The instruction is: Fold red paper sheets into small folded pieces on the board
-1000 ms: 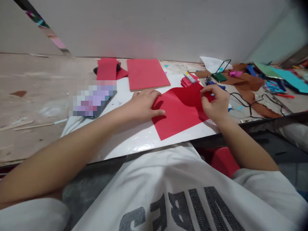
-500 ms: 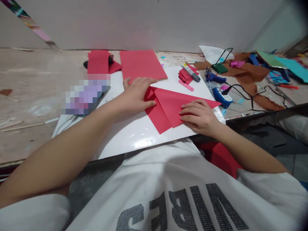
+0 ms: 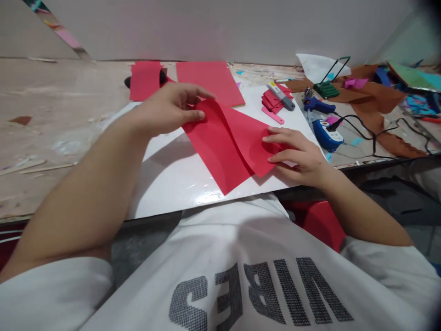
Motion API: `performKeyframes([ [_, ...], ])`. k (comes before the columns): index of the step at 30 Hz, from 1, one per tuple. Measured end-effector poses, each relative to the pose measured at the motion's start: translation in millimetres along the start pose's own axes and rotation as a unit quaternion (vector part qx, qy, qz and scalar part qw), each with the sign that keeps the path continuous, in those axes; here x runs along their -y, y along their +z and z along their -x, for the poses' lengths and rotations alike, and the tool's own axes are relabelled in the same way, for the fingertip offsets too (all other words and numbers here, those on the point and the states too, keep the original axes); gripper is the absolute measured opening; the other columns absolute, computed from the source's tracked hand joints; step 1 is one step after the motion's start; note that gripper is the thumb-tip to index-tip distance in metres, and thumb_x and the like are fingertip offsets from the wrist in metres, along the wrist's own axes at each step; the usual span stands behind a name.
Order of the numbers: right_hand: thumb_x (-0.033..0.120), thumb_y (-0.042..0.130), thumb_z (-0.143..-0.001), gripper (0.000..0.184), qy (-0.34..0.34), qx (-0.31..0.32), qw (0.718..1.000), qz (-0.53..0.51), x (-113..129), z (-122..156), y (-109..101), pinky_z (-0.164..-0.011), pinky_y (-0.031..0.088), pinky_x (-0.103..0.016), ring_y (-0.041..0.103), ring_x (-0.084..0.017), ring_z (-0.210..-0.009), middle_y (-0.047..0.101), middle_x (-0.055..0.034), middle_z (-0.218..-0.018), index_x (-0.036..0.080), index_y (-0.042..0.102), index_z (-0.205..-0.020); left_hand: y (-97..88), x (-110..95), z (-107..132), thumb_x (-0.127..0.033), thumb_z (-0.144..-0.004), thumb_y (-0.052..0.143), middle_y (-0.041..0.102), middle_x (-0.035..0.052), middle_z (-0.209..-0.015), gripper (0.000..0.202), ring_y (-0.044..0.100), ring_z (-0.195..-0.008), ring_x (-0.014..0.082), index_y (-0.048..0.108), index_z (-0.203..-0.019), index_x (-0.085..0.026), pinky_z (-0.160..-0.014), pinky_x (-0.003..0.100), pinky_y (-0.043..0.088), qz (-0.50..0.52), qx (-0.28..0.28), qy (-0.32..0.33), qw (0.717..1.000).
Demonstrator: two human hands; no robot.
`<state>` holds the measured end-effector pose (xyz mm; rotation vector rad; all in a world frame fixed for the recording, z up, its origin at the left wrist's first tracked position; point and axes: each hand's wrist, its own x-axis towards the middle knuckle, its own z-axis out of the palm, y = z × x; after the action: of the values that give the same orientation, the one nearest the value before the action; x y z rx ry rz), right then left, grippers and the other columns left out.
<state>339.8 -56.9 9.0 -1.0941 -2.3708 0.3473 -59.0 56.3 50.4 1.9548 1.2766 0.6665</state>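
Observation:
A sheet of red paper (image 3: 220, 156), loosely folded over on itself, is raised off a glossy white board (image 3: 168, 188) in front of me. My left hand (image 3: 168, 108) pinches its upper left corner between thumb and fingers. At the paper's right side, my right hand (image 3: 299, 156) grips the folded flap, fingers on top and the thumb mostly hidden. Between the two layers a gap shows along the flap's edge. Behind my left hand lies a larger stack of red paper (image 3: 210, 82).
Small red pieces (image 3: 270, 102) lie at the board's upper right under a grey cutter knife (image 3: 280, 95), beside a pink cutter (image 3: 272, 115). Farther right are a blue glue gun (image 3: 319, 105), a blue plug-in device (image 3: 327, 135) with a black cord, and brown paper (image 3: 372, 122).
My left hand has moved left and closed on the paper's corner, lifting it. The flap, flat before, now bows open. My right hand has shifted slightly right and now grips the flap's tip.

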Motion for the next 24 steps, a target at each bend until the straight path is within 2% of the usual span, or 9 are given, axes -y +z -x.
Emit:
performKeyframes([
  [3,0.052,0.081,-0.11,0.016,-0.03,0.028,0.999,-0.004,11.6,-10.2,2.5,-0.146,0.054,-0.072,0.072,-0.041,-0.173,0.088,-0.0039,-0.165,0.044,0.092,-0.103,-17.6,-4.8,6.3,-0.026,-0.116,0.084,0.087,0.0061,-0.121,0.052,0.076,-0.109,0.0254,0.083,-0.167,-0.026,-0.115,0.055,0.068,-0.084,0.006,-0.054,0.995],
  [6,0.043,0.076,-0.113,0.019,-0.034,0.075,0.996,0.021,17.5,-17.8,14.1,-0.148,0.052,-0.071,0.07,-0.04,-0.175,0.086,-0.0042,-0.169,0.041,0.093,-0.104,-15.7,-3.4,3.8,-0.019,-0.12,0.079,0.089,0.0058,-0.126,0.055,0.076,-0.115,0.0249,0.077,-0.174,-0.023,-0.124,0.053,0.064,-0.182,0.026,-0.086,0.979],
  [8,0.036,0.076,-0.114,0.019,-0.051,0.069,0.995,0.044,16.0,-19.6,24.7,-0.146,0.053,-0.072,0.07,-0.041,-0.176,0.085,-0.0046,-0.172,0.039,0.093,-0.107,-4.8,0.0,0.7,-0.026,-0.122,0.073,0.09,0.0086,-0.141,0.054,0.078,-0.129,0.0286,0.075,-0.175,-0.017,-0.129,0.051,0.063,-0.201,0.018,-0.064,0.977],
  [10,0.028,0.078,-0.113,0.018,-0.105,0.027,0.993,0.054,11.1,-19.1,34.7,-0.141,0.056,-0.072,0.071,-0.043,-0.174,0.084,-0.006,-0.174,0.036,0.093,-0.111,11.2,3.2,-1.0,-0.036,-0.119,0.065,0.085,0.0122,-0.162,0.057,0.076,-0.145,0.0346,0.078,-0.17,-0.016,-0.134,0.055,0.062,-0.197,-0.038,-0.002,0.98],
  [13,0.021,0.078,-0.114,0.02,-0.164,-0.016,0.984,0.066,3.2,-17.2,41.8,-0.136,0.06,-0.071,0.075,-0.044,-0.17,0.084,-0.0091,-0.174,0.033,0.093,-0.118,39.2,5.7,-1.2,-0.049,-0.107,0.061,0.079,0.0118,-0.172,0.064,0.069,-0.163,0.0401,0.083,-0.163,-0.026,-0.145,0.066,0.054,-0.184,-0.102,0.1,0.972],
  [15,0.022,0.076,-0.117,0.021,-0.165,-0.007,0.983,0.08,0.5,-17.2,39.3,-0.137,0.058,-0.072,0.073,-0.045,-0.172,0.083,-0.0104,-0.176,0.032,0.093,-0.122,56.7,7.7,-1.7,-0.054,-0.108,0.056,0.081,0.0106,-0.17,0.063,0.067,-0.167,0.0409,0.083,-0.16,-0.03,-0.149,0.068,0.048,-0.174,-0.088,0.134,0.972],
  [18,0.037,0.081,-0.12,0.021,-0.146,0.038,0.985,0.085,-0.6,-18.9,28.3,-0.14,0.055,-0.076,0.064,-0.05,-0.181,0.077,-0.0114,-0.185,0.032,0.095,-0.135,75.8,15.1,-4.2,-0.066,-0.117,0.047,0.08,0.0109,-0.174,0.066,0.066,-0.168,0.0432,0.08,-0.164,-0.033,-0.147,0.068,0.046,-0.168,-0.038,0.14,0.975],
  [21,0.051,0.085,-0.119,0.036,-0.121,0.077,0.986,0.085,-1.8,-19.8,18.0,-0.142,0.053,-0.079,0.054,-0.053,-0.187,0.068,-0.0128,-0.194,0.033,0.093,-0.149,84.3,26.4,-7.5,-0.075,-0.117,0.051,0.077,0.0159,-0.179,0.073,0.063,-0.169,0.0471,0.075,-0.169,-0.03,-0.148,0.072,0.04,-0.183,-0.018,0.142,0.973],
  [24,0.045,0.076,-0.124,0.04,-0.1,0.085,0.986,0.106,-5.8,-18.0,14.4,-0.144,0.052,-0.079,0.051,-0.053,-0.19,0.064,-0.0139,-0.198,0.033,0.089,-0.159,86.6,35.6,-10.1,-0.076,-0.116,0.057,0.073,0.0182,-0.182,0.073,0.056,-0.174,0.051,0.074,-0.171,-0.032,-0.147,0.078,0.035,-0.212,-0.026,0.157,0.964],
])
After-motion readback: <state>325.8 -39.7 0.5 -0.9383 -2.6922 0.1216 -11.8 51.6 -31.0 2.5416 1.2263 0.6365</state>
